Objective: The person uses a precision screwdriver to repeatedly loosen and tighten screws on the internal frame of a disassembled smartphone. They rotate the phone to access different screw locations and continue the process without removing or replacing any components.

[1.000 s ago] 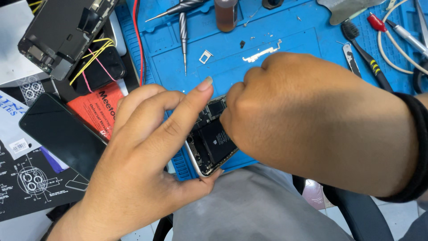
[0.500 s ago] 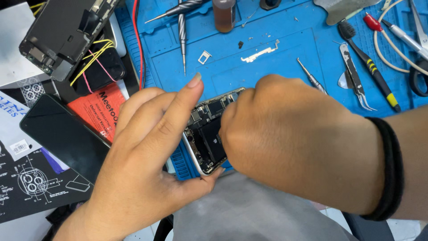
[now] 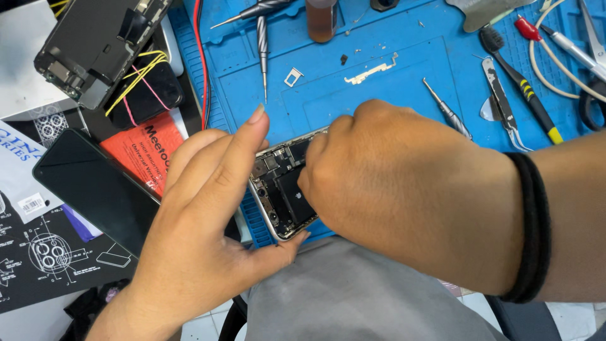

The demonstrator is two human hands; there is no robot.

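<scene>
The head camera looks steeply down, close over the blue mat (image 3: 404, 95).

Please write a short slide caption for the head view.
Both hands, left and right, work on an opened phone over a blue mat.

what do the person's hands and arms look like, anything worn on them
Both hands are bare: no gloves, no rings, no sleeves in view. The left hand has fairly long, unpainted nails. The right hand has a doubled black elastic band round its wrist.
</scene>
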